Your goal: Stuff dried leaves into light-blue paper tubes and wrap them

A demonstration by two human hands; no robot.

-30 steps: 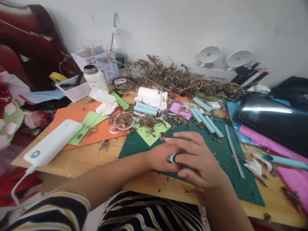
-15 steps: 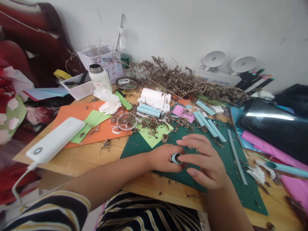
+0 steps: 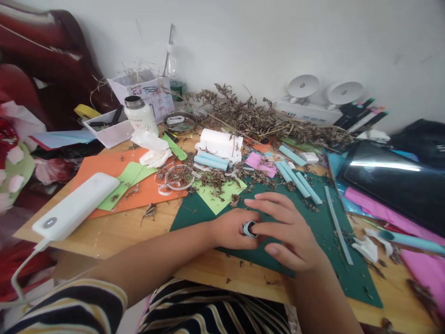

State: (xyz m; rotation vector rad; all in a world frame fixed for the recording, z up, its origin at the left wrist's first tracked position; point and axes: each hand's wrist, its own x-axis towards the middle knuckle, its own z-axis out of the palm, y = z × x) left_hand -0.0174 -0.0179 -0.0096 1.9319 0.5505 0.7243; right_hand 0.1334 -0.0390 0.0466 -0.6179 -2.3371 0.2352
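My left hand (image 3: pixel 229 228) is closed around a light blue paper tube (image 3: pixel 246 229), with the tube's open end facing up and right. One finger of my right hand (image 3: pixel 294 232) reaches into that opening; its other fingers are spread and it grips nothing. What lies inside the tube is mostly hidden by the finger. Both hands are above the near edge of a green mat (image 3: pixel 278 260). Several more light blue tubes (image 3: pixel 295 180) lie on the mat's far side, amid crumbled dried leaves (image 3: pixel 219 182).
Dried plant stems (image 3: pixel 257 113) are heaped along the wall. A white power bank (image 3: pixel 76 206) with a cable lies left on orange paper (image 3: pixel 100 167). An open-topped white bottle (image 3: pixel 141 116) stands behind. A black tablet (image 3: pixel 399 181) and pink paper (image 3: pixel 420 269) are at right.
The right hand's finger has moved left and deeper into the tube's opening. My left hand keeps its hold. The whole view has shifted slightly.
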